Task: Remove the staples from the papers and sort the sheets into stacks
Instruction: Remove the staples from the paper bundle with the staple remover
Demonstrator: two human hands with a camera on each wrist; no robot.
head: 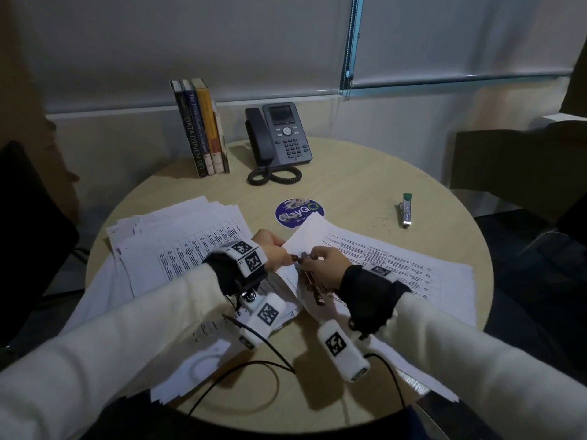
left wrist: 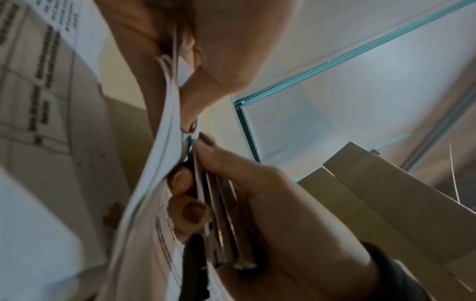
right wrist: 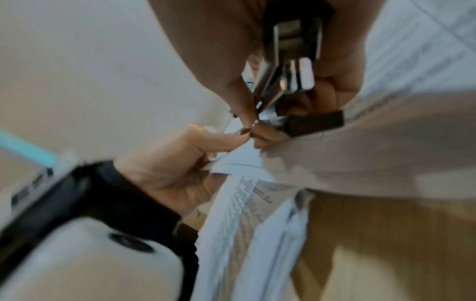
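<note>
A stapled set of printed sheets (head: 306, 236) is lifted above the round table (head: 349, 185), its corner between both hands. My left hand (head: 278, 254) pinches that corner with thumb and fingers, which the left wrist view shows from below (left wrist: 180, 85). My right hand (head: 320, 265) grips a metal staple remover (head: 313, 285) and holds its tip against the same corner of the sheets (left wrist: 159, 163). The tool's shiny bars (left wrist: 221, 224) lie along the right palm, and its metal body (right wrist: 291, 67) shows in the right wrist view. The staple itself is hidden.
A fanned pile of printed sheets (head: 178, 246) lies at the left and more sheets (head: 406, 271) at the right. A small stapler with a green end (head: 406, 209) lies at the far right. Books (head: 203, 128), a desk phone (head: 279, 138) and a round sticker (head: 300, 211) are at the back.
</note>
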